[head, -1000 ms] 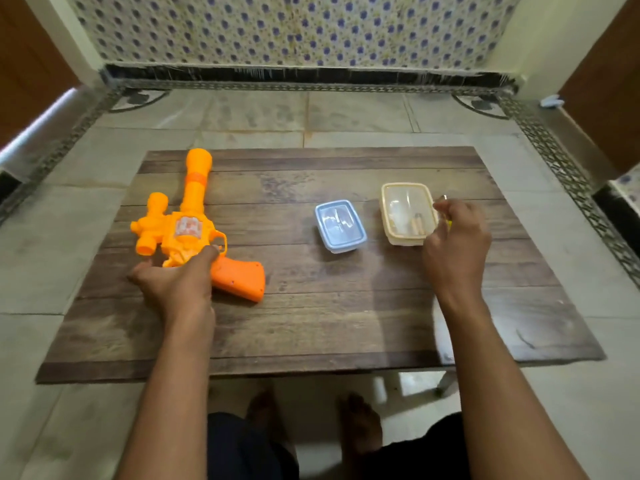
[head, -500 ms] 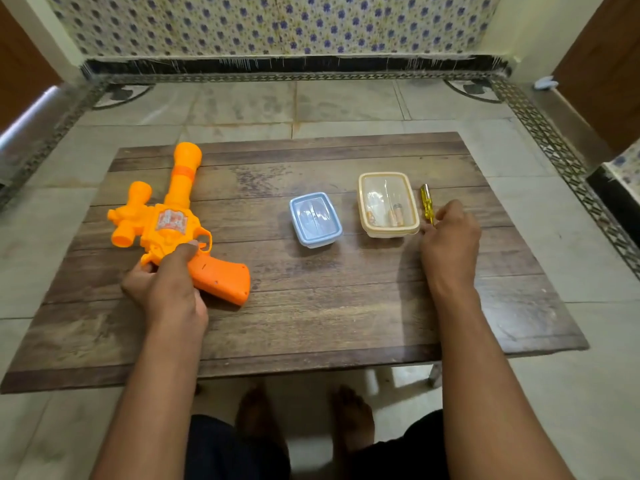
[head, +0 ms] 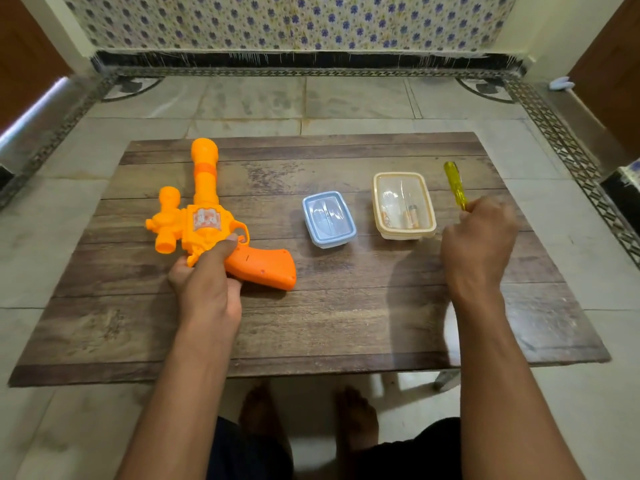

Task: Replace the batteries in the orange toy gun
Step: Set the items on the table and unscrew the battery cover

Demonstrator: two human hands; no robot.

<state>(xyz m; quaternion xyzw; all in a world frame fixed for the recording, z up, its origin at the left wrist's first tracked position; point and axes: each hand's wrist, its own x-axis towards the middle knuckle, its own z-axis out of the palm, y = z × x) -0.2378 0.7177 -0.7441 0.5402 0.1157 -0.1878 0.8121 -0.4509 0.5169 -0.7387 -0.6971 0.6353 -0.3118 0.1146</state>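
Fingers (head: 221, 249) of the left hand (head: 207, 289) are curled round the gun (head: 204, 223) where the body meets the grip, with the thumb laid along the top near the trigger guard. That orange gun is seen lying flat on the left part of the table (head: 346, 323), its barrel pointed away toward the far edge and its darker grip angled toward the middle of the table. On the right, a yellow screwdriver (head: 455, 185) is held in the closed fingers of the right hand (head: 478, 244); its handle sticks up and away from the fist, while its tip is hidden. Between the hands, two lidded boxes are set on the table: a blue box (head: 329, 218) near the centre and a cream box (head: 403, 204) just left of the right hand. Small items, among them what look like batteries, can be made out through the cream lid. Bare feet (head: 356, 417) are seen on the tiled floor (head: 346, 98) below the near edge.
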